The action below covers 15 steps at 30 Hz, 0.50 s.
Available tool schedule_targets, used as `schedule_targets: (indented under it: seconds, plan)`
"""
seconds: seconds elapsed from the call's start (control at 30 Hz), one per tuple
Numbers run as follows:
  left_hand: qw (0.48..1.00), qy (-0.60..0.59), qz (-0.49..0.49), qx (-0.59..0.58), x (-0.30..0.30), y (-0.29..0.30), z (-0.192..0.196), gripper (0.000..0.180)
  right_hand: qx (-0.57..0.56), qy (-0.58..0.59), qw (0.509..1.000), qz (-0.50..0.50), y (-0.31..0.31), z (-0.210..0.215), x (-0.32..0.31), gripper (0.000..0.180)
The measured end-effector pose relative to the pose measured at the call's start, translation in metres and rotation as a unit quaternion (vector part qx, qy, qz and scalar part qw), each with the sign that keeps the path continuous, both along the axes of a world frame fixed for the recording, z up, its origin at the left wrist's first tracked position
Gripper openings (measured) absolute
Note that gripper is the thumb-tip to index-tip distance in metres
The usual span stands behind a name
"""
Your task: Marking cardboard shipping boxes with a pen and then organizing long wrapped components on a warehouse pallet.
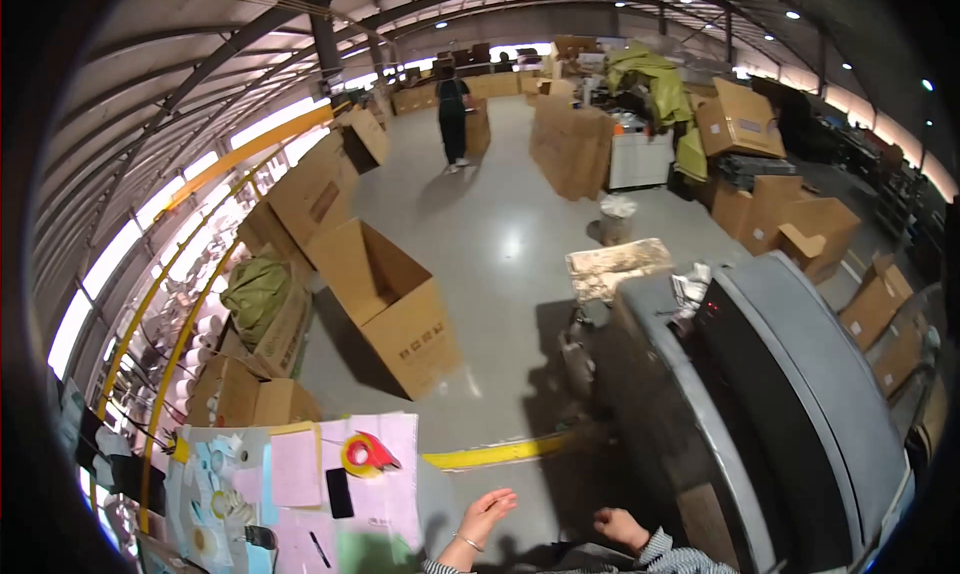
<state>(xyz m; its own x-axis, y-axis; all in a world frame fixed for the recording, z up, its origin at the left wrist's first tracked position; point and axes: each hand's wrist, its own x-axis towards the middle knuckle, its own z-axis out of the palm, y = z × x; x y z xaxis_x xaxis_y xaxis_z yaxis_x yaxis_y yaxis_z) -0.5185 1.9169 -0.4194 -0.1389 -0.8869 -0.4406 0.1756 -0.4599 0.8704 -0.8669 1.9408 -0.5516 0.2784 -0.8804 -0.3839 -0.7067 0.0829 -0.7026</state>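
Note:
My left hand (488, 514), with a bracelet at the wrist, is held over the floor just right of the table. Its fingers are stretched out and nothing is in them. My right hand (622, 529), in a striped cuff, is curled into a loose fist beside the big grey machine (815, 344); no object shows in it. Nearest to the left hand are pink sheets (398, 504) on the table. On them lie a red tape dispenser (372, 454), a black phone (340, 493) and a pen (319, 550).
A large open cardboard box (410, 344) stands on the floor ahead, beyond a yellow floor line (495, 456). A small bin (617, 219) is behind the machine. Farther off, a person in dark clothes (452, 114) stands by a carton. More cartons (570, 144) line both sides.

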Motion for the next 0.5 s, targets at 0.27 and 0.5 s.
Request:
schedule_targets:
  seconds: [0.27, 0.5]
  plan:
    - [0.92, 0.043, 0.389, 0.013, 0.142, -0.184, 0.019, 0.036, -0.222, -0.028, 0.949, 0.221, -0.438, 0.087, 0.263, 0.035]
    - [0.898, 0.056, 0.436, -0.007, 0.293, -0.443, -0.106, 0.043, -0.153, -0.051, 0.916, 0.366, -0.638, 0.02, 0.496, 0.048]
